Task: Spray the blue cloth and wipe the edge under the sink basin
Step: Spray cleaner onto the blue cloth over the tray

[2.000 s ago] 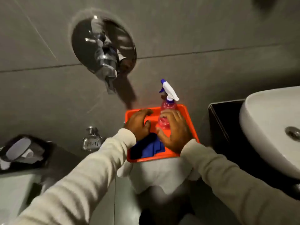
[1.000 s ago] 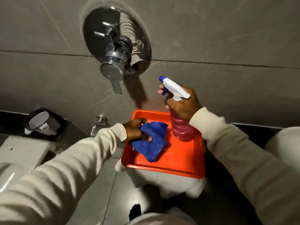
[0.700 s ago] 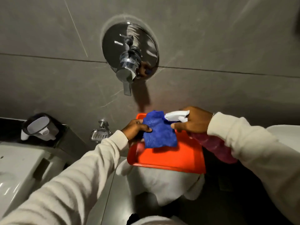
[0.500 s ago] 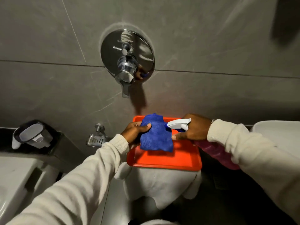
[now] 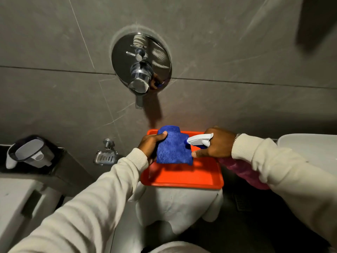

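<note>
My left hand (image 5: 150, 146) grips the blue cloth (image 5: 172, 147) by its left edge and holds it spread upright above the orange tray (image 5: 182, 177). My right hand (image 5: 215, 143) is closed around the neck of the spray bottle (image 5: 242, 172), which is tipped sideways; its white nozzle (image 5: 197, 140) points left at the cloth from very close. The pink bottle body runs down to the right, partly behind my sleeve. A corner of the white sink basin (image 5: 308, 148) shows at the right edge.
The tray rests on a stool draped in white cloth (image 5: 178, 207). A chrome shower mixer (image 5: 141, 64) juts from the grey tiled wall above. A metal soap dish (image 5: 105, 157) is on the wall, a black-and-white holder (image 5: 30, 153) sits on a ledge, and a white toilet tank (image 5: 16, 198) is at the left.
Both hands lifted the cloth and bottle out of the tray. The bottle tipped over so its nozzle faces the cloth, now held spread and upright.
</note>
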`<move>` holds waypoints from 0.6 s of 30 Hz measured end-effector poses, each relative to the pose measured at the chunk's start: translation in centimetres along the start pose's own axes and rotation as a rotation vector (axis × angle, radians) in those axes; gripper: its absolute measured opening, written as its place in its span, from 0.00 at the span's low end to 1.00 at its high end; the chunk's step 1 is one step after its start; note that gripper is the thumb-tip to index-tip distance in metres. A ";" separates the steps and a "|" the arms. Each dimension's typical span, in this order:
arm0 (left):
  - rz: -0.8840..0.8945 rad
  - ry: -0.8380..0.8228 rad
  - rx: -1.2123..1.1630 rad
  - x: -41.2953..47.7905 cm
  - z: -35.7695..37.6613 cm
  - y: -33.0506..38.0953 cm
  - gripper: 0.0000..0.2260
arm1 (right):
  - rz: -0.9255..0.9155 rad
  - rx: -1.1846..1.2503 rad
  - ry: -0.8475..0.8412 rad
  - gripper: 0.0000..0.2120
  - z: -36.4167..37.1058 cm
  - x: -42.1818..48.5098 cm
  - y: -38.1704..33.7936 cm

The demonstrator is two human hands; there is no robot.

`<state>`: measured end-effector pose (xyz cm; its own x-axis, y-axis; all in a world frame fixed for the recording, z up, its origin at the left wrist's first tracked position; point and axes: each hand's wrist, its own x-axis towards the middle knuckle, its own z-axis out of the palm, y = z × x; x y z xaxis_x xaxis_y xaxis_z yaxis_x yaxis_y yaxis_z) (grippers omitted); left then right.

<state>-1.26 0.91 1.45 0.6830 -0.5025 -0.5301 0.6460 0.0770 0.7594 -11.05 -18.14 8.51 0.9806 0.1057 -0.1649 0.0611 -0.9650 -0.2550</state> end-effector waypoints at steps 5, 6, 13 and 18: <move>-0.009 -0.017 -0.001 0.1 0.2 0.5 0.21 | 0.011 -0.020 0.023 0.21 0.0 0.0 0.8; -0.010 -0.015 -0.004 0.2 0.2 0.5 0.21 | 0.012 -0.009 0.030 0.19 -0.1 0.0 0.9; -0.022 0.059 0.030 1.5 0.6 0.5 0.21 | -0.067 0.118 0.119 0.20 0.7 0.5 1.2; -0.032 0.091 0.011 2.2 0.5 0.7 0.22 | -0.113 0.056 0.161 0.22 1.6 1.7 2.1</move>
<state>0.56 -0.55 1.00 0.6905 -0.4242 -0.5859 0.6647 0.0525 0.7453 -9.53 -19.61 6.16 0.9854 0.1689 0.0213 0.1669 -0.9339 -0.3162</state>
